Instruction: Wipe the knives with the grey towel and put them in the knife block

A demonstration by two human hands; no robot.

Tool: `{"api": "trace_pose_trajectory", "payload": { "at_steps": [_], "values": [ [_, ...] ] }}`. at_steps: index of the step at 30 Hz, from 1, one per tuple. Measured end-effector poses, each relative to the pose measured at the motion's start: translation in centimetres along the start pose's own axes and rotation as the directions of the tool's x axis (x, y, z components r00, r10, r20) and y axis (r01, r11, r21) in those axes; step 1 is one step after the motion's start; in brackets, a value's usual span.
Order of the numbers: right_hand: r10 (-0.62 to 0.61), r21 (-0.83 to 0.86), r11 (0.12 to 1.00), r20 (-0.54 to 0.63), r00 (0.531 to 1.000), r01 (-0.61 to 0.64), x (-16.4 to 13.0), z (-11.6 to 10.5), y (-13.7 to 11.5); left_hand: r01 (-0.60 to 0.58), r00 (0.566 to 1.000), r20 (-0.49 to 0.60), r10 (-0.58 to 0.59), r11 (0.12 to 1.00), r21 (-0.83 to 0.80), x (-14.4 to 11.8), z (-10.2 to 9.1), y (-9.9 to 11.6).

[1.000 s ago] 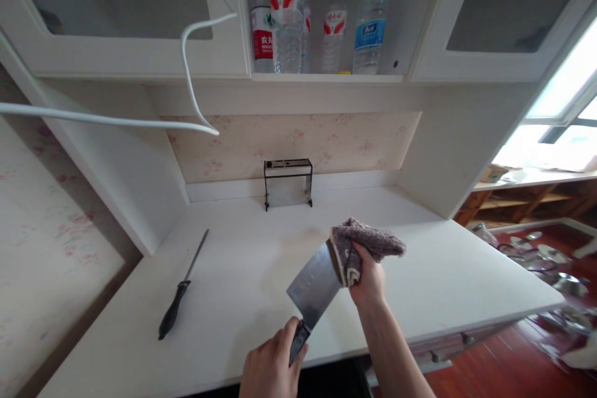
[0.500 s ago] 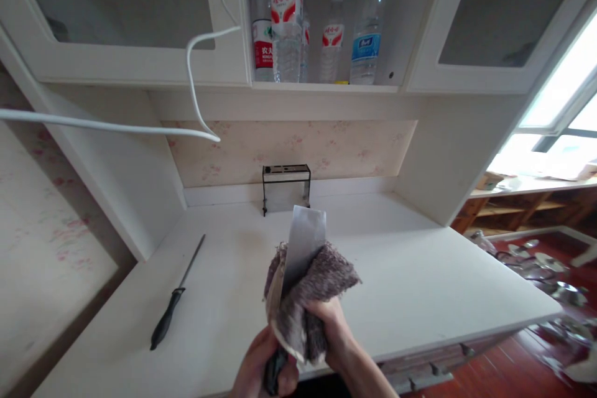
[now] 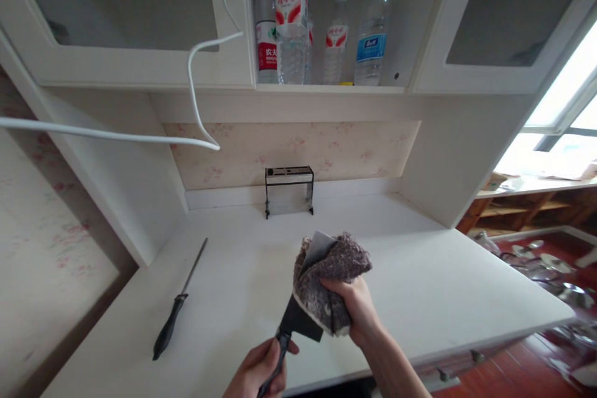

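Note:
My left hand (image 3: 263,367) is closed round the black handle of a cleaver (image 3: 298,321), whose broad blade points away from me above the counter. A fuzzy grey-brown cloth (image 3: 329,286) is folded over the middle of the blade and hides it there. The blade's far corner sticks out beyond the cloth, and the heel shows below it. My right hand (image 3: 357,311) grips the cloth from the right, pressing it around the blade. To the left, a honing steel (image 3: 175,317) with a black handle lies on the white counter (image 3: 405,273).
A knife rack (image 3: 289,191) with a black frame stands against the back wall. Several plastic bottles (image 3: 291,37) fill the open cabinet shelf above. A white cable (image 3: 116,135) hangs across the upper left. Pots and lids (image 3: 545,267) lie on the floor at right.
My right hand has slid the cloth forward along the blade, covering most of its far end. The heel near the handle has come into view. My left hand sits slightly lower.

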State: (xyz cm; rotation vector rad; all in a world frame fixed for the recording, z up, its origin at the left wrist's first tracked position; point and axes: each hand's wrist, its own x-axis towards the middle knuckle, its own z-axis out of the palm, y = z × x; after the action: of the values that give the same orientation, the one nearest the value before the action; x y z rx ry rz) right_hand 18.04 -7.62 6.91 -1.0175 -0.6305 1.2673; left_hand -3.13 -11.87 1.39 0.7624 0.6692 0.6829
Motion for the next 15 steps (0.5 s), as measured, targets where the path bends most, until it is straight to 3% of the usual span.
{"api": "trace_pose_trajectory", "payload": {
  "at_steps": [4,11,13,15],
  "values": [
    [-0.037,0.048,0.998,-0.075,0.996,0.040,2.2,-0.3,-0.8,0.043,0.999,-0.035,-0.040,0.994,0.101,-0.6,-0.5,0.7],
    [-0.143,0.074,0.983,-0.252,0.957,0.166,5.4,-0.9,-1.4,0.011,0.979,-0.201,0.043,0.965,0.263,-1.8,-0.7,1.6],
    [-0.116,0.157,0.976,-0.220,0.968,0.152,5.2,-1.6,-1.1,-0.003,0.963,-0.254,0.090,0.946,0.324,-2.3,-1.1,2.1],
    [-0.012,0.243,0.970,-0.096,0.995,0.035,4.5,-2.4,-0.6,-0.063,0.944,-0.279,0.175,0.928,0.368,-2.6,-1.4,2.7]
  ]
}}
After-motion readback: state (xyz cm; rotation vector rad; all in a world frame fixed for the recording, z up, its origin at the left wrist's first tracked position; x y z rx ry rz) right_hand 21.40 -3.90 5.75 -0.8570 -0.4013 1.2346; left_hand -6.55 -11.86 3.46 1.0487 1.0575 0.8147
